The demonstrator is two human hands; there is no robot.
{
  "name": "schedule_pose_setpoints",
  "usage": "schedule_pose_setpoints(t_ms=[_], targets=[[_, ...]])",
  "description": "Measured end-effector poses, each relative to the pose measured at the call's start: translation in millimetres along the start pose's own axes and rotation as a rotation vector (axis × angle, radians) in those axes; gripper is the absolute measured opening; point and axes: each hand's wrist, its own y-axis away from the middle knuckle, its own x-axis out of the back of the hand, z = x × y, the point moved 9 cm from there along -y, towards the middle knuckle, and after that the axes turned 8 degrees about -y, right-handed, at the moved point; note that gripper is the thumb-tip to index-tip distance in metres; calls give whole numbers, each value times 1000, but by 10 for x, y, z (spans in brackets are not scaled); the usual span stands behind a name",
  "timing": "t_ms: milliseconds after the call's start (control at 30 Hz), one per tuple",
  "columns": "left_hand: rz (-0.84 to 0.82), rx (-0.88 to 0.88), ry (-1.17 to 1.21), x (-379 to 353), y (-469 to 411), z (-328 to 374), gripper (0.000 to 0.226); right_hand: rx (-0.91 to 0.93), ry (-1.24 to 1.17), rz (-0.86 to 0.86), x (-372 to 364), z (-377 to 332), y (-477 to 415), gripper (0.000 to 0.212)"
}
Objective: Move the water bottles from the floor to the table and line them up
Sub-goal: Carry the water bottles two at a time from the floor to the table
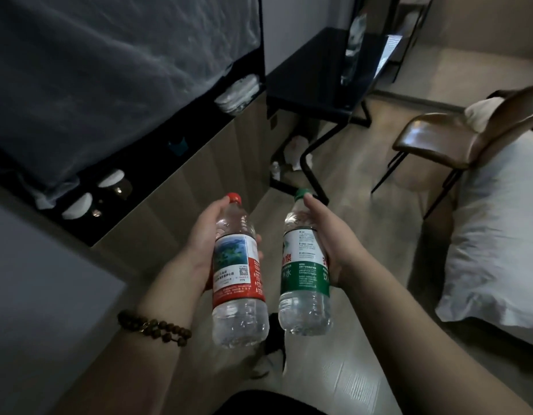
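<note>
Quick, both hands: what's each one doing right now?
Left hand: grips the red-capped, red-labelled clear plastic water bottle.
Right hand: grips the green-capped, green-labelled clear plastic water bottle.

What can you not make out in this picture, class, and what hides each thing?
Head view, all four:
1. Left hand: fingers mostly behind the red-capped bottle.
2. Green-capped bottle: small print unreadable, its label partly covered by the right hand.
3. Standing bottle on the black table: blurred and dim, label unreadable.
4. Objects under the table: dim, too small, partly behind a table leg.
</note>
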Motion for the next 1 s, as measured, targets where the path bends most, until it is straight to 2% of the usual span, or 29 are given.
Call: schedule_pose_setpoints(t_ms=[200,300,567,767,900,1000], targets=[[-130,-117,-90,-709,-981,875,51,174,81,133,216,-1102,-690,52],[-214,-133,-135,-1096,-1421,1286,57,243,127,217,294,-1658,-1019,54],[-313,-115,-238,-1910,-2493,2138,55,313,77,253,500,-2808,-1741,52],[-264,-130,-330,-2609,-3312,2531,53,342,52,289,1021,-3720,-2333,62],[-251,-169,-298,-3218,-3803,2821,51,364,67,232,1326,-4473,-2786,65],[-174,-175,-301,-3638,-4116,3106,53,372,130,208,1527,-5120,-3039,66]])
